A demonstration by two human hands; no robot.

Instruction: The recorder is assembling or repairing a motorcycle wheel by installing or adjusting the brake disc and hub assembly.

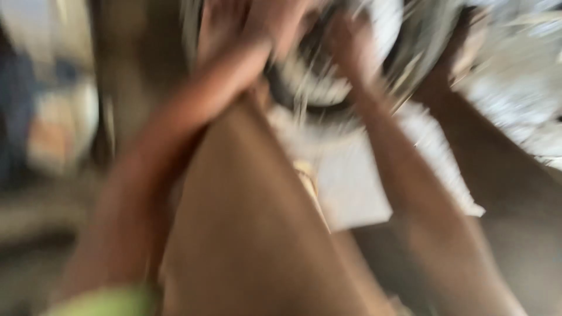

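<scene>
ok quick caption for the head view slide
Blurred view: both hands, left hand and right hand, reach up to a round whitish object.

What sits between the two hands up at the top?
In the blurred head view, a round white-and-dark object lies between left hand and right hand; its kind is unclear.

Pale round object, apparently, crowds both hands.

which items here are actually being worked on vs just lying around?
In hand (heavily blurred):
- left hand and right hand, both raised to a round grey-white object; grip cannot be told
- white flat sheet just below the hands

Lying about:
- pale rounded shape at left, too blurred to identify
- white patch at right, unclear
</scene>
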